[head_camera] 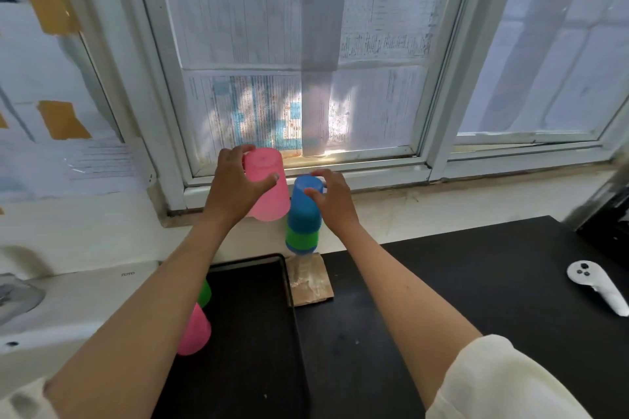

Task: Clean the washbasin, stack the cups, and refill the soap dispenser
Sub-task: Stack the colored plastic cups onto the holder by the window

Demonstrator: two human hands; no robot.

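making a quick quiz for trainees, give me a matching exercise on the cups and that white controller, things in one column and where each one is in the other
Things:
1. pink cup
2. blue cup
3. green cup
4. white controller

Places:
A. lying on the black counter, far right
B. upside down, top of the stack, right hand on it
C. gripped in the left hand
D. in the stack under the top cup

Pairs: 1-C, 2-B, 3-D, 4-A

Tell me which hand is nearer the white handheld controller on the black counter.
Right. The right hand grips the blue plastic cup, left of the controller; the left hand, holding the pink cup, is farther left.
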